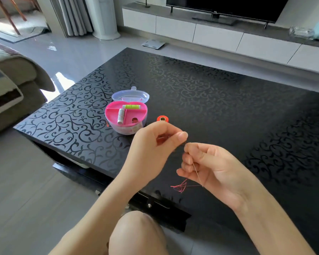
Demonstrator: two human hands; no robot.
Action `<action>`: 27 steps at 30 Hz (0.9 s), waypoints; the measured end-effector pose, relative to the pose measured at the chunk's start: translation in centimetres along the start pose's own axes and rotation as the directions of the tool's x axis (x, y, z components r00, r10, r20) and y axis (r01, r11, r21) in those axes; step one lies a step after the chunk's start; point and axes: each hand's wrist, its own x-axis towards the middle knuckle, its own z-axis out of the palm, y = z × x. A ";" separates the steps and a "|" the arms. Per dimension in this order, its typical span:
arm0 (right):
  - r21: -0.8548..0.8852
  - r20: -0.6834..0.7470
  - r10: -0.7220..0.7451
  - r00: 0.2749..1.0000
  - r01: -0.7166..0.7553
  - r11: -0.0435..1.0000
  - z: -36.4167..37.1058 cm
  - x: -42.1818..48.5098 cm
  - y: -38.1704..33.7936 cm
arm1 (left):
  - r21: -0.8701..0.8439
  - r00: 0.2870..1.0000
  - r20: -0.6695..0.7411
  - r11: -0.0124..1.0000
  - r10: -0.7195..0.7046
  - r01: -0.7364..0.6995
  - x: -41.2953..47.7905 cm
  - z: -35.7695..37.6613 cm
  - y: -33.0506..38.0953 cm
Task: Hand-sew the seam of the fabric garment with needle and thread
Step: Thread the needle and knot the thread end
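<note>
My left hand is raised over the black table, thumb and fingers pinched together on a thin thread end. My right hand sits just right of it and pinches a fine needle that slants down across its fingers. The two fingertips nearly meet. A tangle of red thread hangs below the right hand. An orange-red thread spool stands on the table behind my left hand. No fabric garment is in view.
A pink heart-shaped sewing box with its clear lid open holds a green spool and a white spool. A sofa is at the left, a TV unit at the back. My knee is below the table edge.
</note>
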 end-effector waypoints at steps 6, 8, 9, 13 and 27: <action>-0.060 -0.055 0.020 0.998 -0.024 0.998 -1.2 -3.2 -2.1 | -0.261 0.930 -0.308 0.958 -0.200 0.120 2.7 -5.0 -0.4; -0.094 -0.077 0.029 0.997 -0.036 0.995 -1.4 -4.6 -3.2 | -0.347 0.869 -0.372 0.917 -0.327 0.197 3.6 -7.5 -1.5; -0.101 -0.083 0.026 0.996 -0.034 0.994 -1.2 -5.3 -3.8 | -0.389 0.832 -0.388 0.889 -0.397 0.243 3.9 -8.7 -2.1; -0.076 -0.096 0.023 0.995 -0.030 0.997 -0.2 -6.7 -5.8 | -0.134 0.770 -0.366 0.848 -0.523 0.513 4.9 -11.5 -5.5; -0.096 0.059 -0.024 0.998 0.030 0.995 6.4 -6.8 -11.7 | -0.094 0.981 0.015 0.977 0.193 -0.191 -3.2 -3.7 12.3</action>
